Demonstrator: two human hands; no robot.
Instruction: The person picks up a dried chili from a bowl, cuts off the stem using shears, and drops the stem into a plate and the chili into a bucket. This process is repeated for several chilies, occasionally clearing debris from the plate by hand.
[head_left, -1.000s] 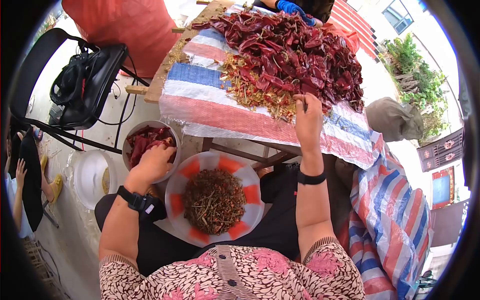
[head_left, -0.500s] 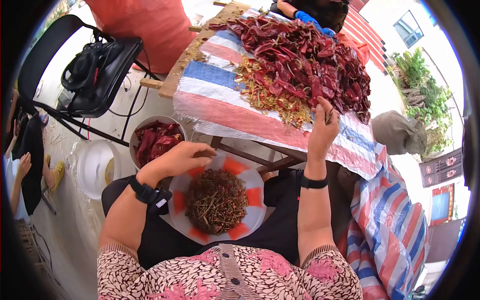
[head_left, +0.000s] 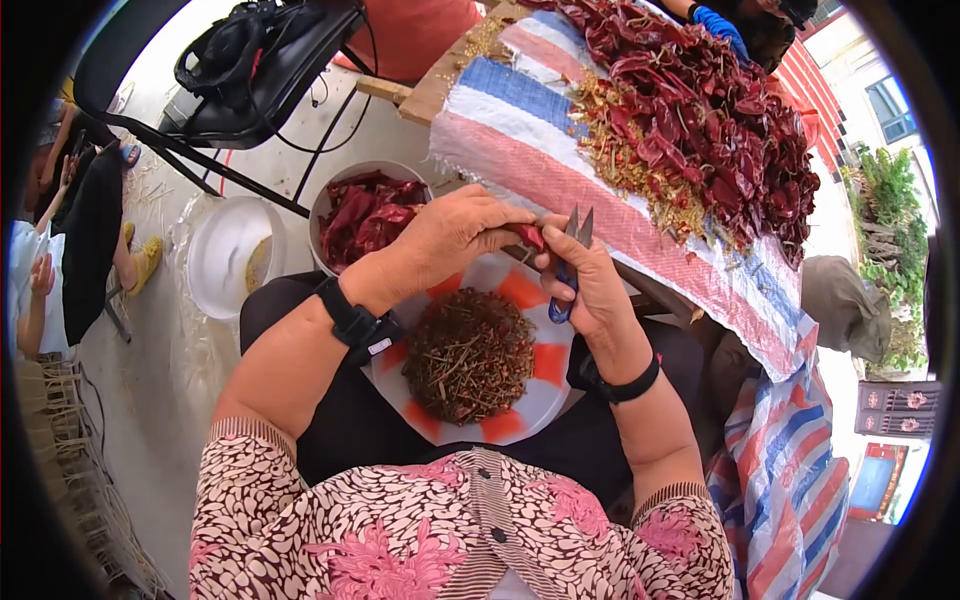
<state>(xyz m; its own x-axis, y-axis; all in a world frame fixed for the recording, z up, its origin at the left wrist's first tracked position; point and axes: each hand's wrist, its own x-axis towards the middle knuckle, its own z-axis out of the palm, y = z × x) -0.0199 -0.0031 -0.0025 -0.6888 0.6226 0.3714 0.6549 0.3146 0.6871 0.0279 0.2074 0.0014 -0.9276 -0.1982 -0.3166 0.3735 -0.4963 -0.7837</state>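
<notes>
Over my lap, my left hand is closed and pinches a dried red chili pepper at its fingertips. Facing it, my right hand grips a pair of scissors with blue handles; the pointed blades stick up past the fingers, apart at the tips. Part of the pepper is hidden by the fingers. Below both hands, a white and orange bowl rests on my lap with a heap of cut stems. Close to my left forearm stands a basin of red peppers.
Ahead, a striped sheet covers a wooden table and bears a large pile of dried chilies. Another person's blue-gloved hand is behind it. A white tub and black chair stand left; a sack is right.
My right hand has come back from the pile's edge to meet my left hand, which has risen from above the bowl. The pepper and scissors now show between them. The view has shifted left.
</notes>
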